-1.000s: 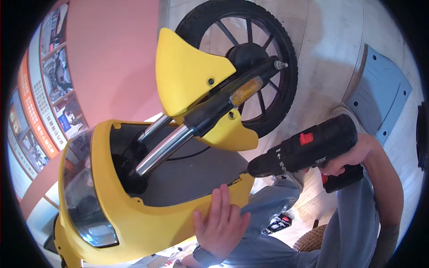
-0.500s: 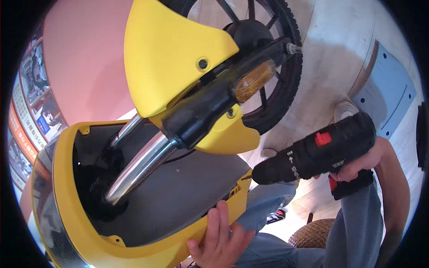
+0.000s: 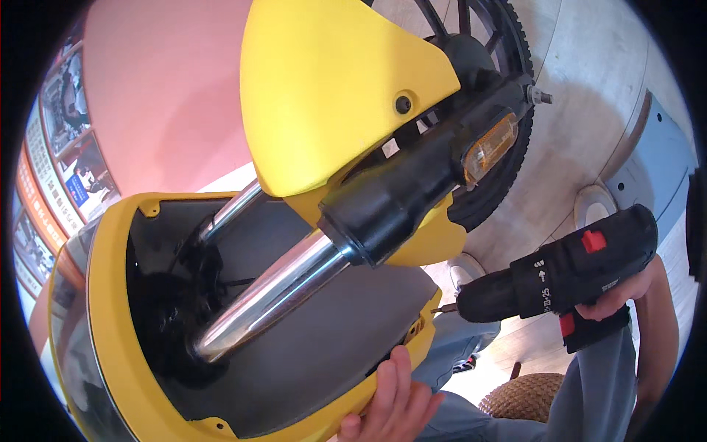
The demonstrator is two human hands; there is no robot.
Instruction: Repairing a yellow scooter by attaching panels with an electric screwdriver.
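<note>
A yellow plastic front fairing point(image 3: 125, 346) with a clear windshield lies at the lower left, with its hollow inside facing me. My left hand point(image 3: 390, 401) curls its fingers over the fairing's lower right edge. In my right hand point(image 3: 622, 295) is a black cordless drill point(image 3: 545, 272) with a red switch. Its thin bit point(image 3: 444, 309) points left at the fairing's right corner; I cannot tell whether the tip touches. Chrome fork tubes point(image 3: 272, 298) run out of the fairing into a black fork leg point(image 3: 398, 188) with an orange reflector point(image 3: 490, 147).
A yellow fender point(image 3: 331, 96) covers part of the spoked front wheel point(image 3: 508, 169). Grey-blue panel point(image 3: 652, 166) lies on the floor at right. My legs point(image 3: 589, 383) and a woven stool point(image 3: 524, 395) are below. Picture boards point(image 3: 70, 103) stand at the far left.
The fork, fender and wheel have shifted right and slightly down in the view. My left hand and the drill show a similar shift, with the bit still by the fairing's corner.
</note>
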